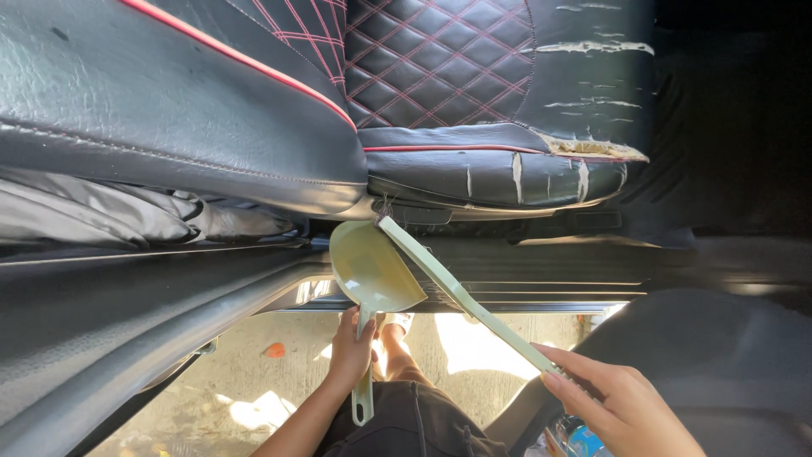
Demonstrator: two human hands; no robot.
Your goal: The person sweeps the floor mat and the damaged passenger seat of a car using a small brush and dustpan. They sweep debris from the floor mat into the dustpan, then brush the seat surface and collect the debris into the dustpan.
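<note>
Up by the door sill, the left hand (351, 347) clamps the handle of a pale green dustpan (372, 271), while the right hand (622, 410) grips a matching long brush (461, 296). Both tools meet just under the black car seat (499, 161).

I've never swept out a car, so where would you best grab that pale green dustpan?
Grip the dustpan by its narrow handle, coming from the ground side, below the pan. The left hand wraps it there already. The wide scoop points at the car seat, so only the handle end is free and slim enough to close fingers around.
</note>
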